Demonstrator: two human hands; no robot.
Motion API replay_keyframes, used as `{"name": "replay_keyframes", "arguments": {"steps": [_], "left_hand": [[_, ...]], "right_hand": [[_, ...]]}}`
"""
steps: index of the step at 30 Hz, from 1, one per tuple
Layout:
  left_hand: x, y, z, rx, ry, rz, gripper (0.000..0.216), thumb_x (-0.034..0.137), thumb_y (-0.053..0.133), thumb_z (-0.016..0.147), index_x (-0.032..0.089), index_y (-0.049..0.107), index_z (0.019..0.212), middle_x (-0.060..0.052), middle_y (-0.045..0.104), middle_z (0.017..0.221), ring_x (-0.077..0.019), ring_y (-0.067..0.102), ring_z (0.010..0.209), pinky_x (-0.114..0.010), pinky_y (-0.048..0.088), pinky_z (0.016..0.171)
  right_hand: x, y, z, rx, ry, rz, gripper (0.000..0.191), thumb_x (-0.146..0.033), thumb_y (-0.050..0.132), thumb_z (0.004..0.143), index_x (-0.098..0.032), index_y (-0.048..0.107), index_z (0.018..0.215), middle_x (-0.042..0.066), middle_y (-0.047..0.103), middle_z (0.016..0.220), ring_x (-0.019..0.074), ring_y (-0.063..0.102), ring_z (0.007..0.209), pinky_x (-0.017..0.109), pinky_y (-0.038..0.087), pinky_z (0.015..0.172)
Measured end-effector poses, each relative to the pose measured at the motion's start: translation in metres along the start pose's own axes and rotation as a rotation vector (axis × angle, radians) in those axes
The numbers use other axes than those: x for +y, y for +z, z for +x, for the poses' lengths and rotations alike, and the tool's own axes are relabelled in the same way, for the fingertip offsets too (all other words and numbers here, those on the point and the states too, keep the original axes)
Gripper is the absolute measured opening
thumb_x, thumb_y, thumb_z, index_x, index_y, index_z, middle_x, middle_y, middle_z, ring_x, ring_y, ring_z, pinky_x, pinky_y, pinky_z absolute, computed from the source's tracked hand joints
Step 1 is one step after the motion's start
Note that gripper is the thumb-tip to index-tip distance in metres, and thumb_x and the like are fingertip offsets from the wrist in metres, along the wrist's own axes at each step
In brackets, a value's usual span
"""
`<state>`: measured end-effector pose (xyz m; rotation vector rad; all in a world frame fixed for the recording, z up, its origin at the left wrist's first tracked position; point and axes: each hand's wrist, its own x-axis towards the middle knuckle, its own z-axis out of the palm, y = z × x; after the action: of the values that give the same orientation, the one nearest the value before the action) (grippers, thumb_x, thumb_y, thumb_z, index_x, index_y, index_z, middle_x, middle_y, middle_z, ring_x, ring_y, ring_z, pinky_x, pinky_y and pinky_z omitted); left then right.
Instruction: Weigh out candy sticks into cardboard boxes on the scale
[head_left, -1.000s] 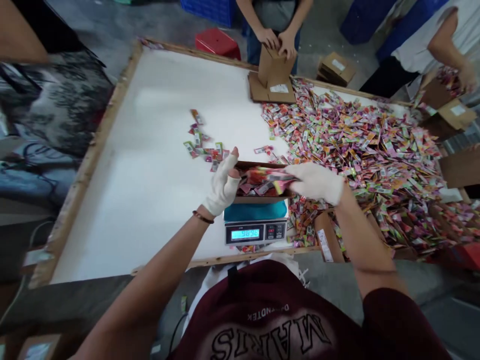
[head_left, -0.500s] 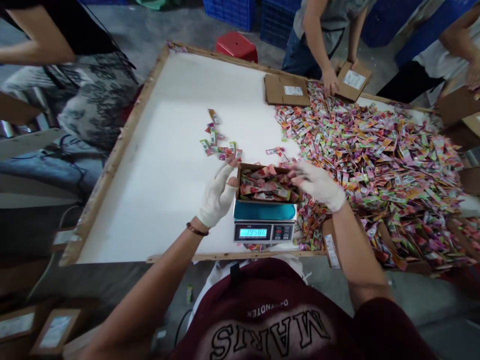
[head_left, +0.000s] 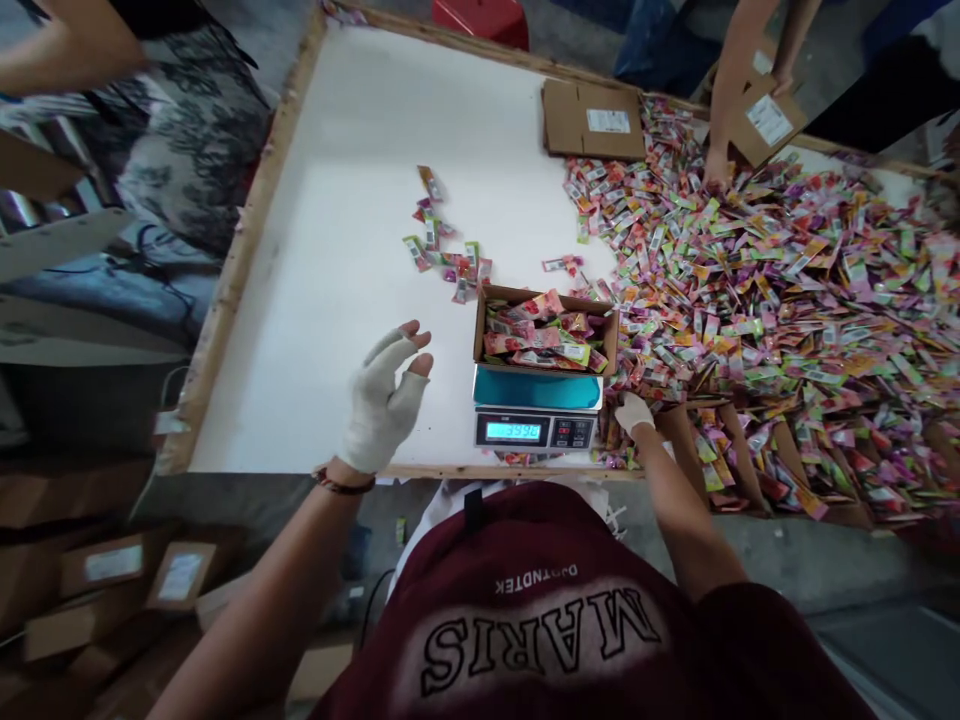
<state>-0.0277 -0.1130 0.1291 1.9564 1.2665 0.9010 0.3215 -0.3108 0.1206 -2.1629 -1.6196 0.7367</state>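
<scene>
An open cardboard box filled with small candy packets rests on a digital scale, whose display is lit. My left hand, in a white glove with bare fingertips, hovers left of the scale. Its fingers are apart and hold nothing. To the right of the scale, my right hand, gloved too, reaches into loose packets by the table's front edge. Its fingers are hidden, so any grip is not visible.
A large heap of packets covers the table's right side. Filled boxes line the front right edge. Flat cartons lie at the back. A co-worker's hand touches the heap. Several packets lie scattered on the white table.
Both hands have left the box on the scale: my left hand moved left, my right hand moved down to loose packets beside the scale. The display reading changed. The view has tilted down.
</scene>
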Motion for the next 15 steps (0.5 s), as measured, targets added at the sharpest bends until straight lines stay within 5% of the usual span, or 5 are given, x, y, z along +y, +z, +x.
{"name": "replay_keyframes", "arguments": {"steps": [5, 10, 15], "left_hand": [[0.029, 0.014, 0.021, -0.036, 0.143, -0.008, 0.033, 0.039, 0.055, 0.099, 0.019, 0.071, 0.118, -0.013, 0.066, 0.141, -0.0281, 0.064, 0.129, -0.047, 0.053, 0.114], [0.047, 0.022, 0.035, -0.079, 0.205, -0.013, 0.033, 0.039, 0.052, 0.100, 0.018, 0.070, 0.119, -0.012, 0.065, 0.142, -0.0274, 0.064, 0.130, -0.046, 0.053, 0.112], [0.051, 0.026, 0.036, -0.072, 0.204, -0.040, 0.035, 0.038, 0.049, 0.101, 0.019, 0.069, 0.123, -0.012, 0.064, 0.143, -0.0267, 0.062, 0.132, -0.044, 0.051, 0.115]], "right_hand": [[0.010, -0.009, 0.020, -0.034, 0.140, -0.114, 0.036, -0.044, 0.065, 0.101, -0.019, 0.066, 0.127, 0.009, 0.067, 0.127, 0.0208, 0.067, 0.109, 0.042, 0.058, 0.095], [0.022, -0.047, 0.031, 0.011, 0.202, -0.163, 0.021, -0.031, 0.057, 0.100, -0.018, 0.073, 0.098, 0.010, 0.075, 0.097, 0.0225, 0.070, 0.093, 0.036, 0.055, 0.087], [-0.029, -0.081, 0.032, 0.192, -0.115, 0.007, 0.027, -0.035, 0.057, 0.096, -0.020, 0.075, 0.110, 0.008, 0.077, 0.103, 0.0231, 0.070, 0.093, 0.035, 0.054, 0.089]]}}
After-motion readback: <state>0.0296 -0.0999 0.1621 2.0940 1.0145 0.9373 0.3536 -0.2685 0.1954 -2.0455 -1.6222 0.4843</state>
